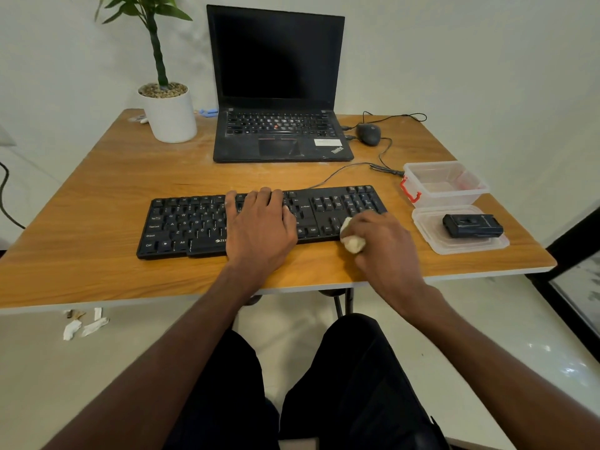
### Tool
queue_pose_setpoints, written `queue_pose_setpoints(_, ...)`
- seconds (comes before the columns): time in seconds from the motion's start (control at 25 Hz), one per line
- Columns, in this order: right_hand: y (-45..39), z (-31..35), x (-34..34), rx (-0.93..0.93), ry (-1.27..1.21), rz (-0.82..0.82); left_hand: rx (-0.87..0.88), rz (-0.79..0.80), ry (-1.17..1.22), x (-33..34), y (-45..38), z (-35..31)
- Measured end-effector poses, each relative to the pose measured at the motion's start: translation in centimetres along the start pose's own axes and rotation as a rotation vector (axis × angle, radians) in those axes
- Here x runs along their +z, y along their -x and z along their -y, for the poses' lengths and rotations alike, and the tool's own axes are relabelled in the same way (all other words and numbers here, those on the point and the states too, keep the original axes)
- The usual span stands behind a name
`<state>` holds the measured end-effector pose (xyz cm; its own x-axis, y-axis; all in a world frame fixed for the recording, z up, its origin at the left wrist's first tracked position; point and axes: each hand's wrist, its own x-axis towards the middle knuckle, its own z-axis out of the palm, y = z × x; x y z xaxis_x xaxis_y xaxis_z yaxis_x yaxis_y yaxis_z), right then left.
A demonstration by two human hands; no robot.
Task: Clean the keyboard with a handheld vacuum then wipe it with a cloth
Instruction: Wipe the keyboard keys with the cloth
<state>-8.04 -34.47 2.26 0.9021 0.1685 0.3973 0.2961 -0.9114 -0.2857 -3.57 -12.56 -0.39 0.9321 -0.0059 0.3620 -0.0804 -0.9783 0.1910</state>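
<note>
Two bare hands work over a wooden table [97,196] seen from above, the person's dark-trousered legs showing below its near edge. Largest on the table: a black laptop [279,92], lid up and screen dark, at the middle of the far edge. Left of it, toward the far left corner, a white pot with a green plant [168,112], pebbles on top of the soil. Black keyboard [194,222] lies across the middle of the table toward the near edge, long side parallel to that edge; its cable runs off toward the laptop's right side.

Left hand [259,228] rests flat on the keyboard's centre, fingers straight and slightly spread, tips at the top key row; holds nothing. Right hand [386,241] sits at the keyboard's right end by the near edge of the number pad, fingers curled round a small wadded pale cloth [352,238]; cloth pokes out at the thumb side and touches the keyboard's lower right corner.

Near the right edge of the table: a clear plastic box [444,183] with a red clasp, open. Just in front of it, its clear lid [428,235] lies flat, and a small black handheld vacuum [472,225] rests on that lid, well apart from both hands. Black mouse [368,134] sits right of the laptop, cord looping behind. Some small blue and white items lie behind the pot, too small to tell. Torn white scraps [84,328] on the floor under the near left edge.
</note>
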Motion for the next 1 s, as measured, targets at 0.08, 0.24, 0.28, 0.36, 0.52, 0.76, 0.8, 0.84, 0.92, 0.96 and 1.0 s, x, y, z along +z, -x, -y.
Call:
queue_pose_setpoints(0.08, -0.3, 1.4, 0.6, 0.033, -0.050, -0.066, 0.008, 0.000, -0.008, 0.1, 0.0, 0.1)
queue_pose_setpoints(0.24, 0.4, 3.1, 1.8, -0.114, -0.064, 0.009, 0.018, -0.011, -0.017, 0.2, 0.0, 0.1)
queue_pose_setpoints(0.28, 0.4, 2.3, 1.4, -0.053, -0.061, -0.016, 0.021, -0.013, -0.022, 0.2, -0.1, 0.2)
queue_pose_setpoints(0.36, 0.1, 0.3, 0.2, 0.118, -0.023, -0.069, 0.027, -0.011, -0.026, 0.2, -0.1, 0.3)
queue_pose_setpoints(0.52, -1.4, -2.1, -1.4, 0.310, -0.013, -0.036, 0.028, 0.003, -0.019, -0.2, 0.0, 0.1)
queue_pose_setpoints(0.76, -5.1, -3.3, -4.0, 0.318, -0.298, -0.111, 0.014, -0.024, 0.016, -0.6, -0.1, -0.6)
queue_pose_setpoints(0.8, -6.1, -3.3, -3.8, 0.289, -0.289, -0.075, 0.012, -0.032, 0.032, -0.7, -0.4, -1.4)
queue_pose_setpoints(0.84, -7.2, -3.0, -3.4, 0.248, -0.258, -0.042, 0.017, -0.044, 0.048, -0.7, -0.8, -2.6)
queue_pose_setpoints(0.92, -9.4, -2.4, -2.1, 0.174, -0.168, 0.034, 0.048, -0.035, 0.065, -0.2, -1.5, -5.2)
queue_pose_setpoints(0.96, -10.3, -2.2, -1.5, 0.158, -0.124, 0.085, 0.057, -0.015, 0.061, 0.3, -1.6, -6.4)
queue_pose_setpoints(1.0, -10.9, -1.9, -1.0, 0.152, -0.081, 0.134, 0.054, 0.010, 0.049, 0.9, -1.6, -7.1)
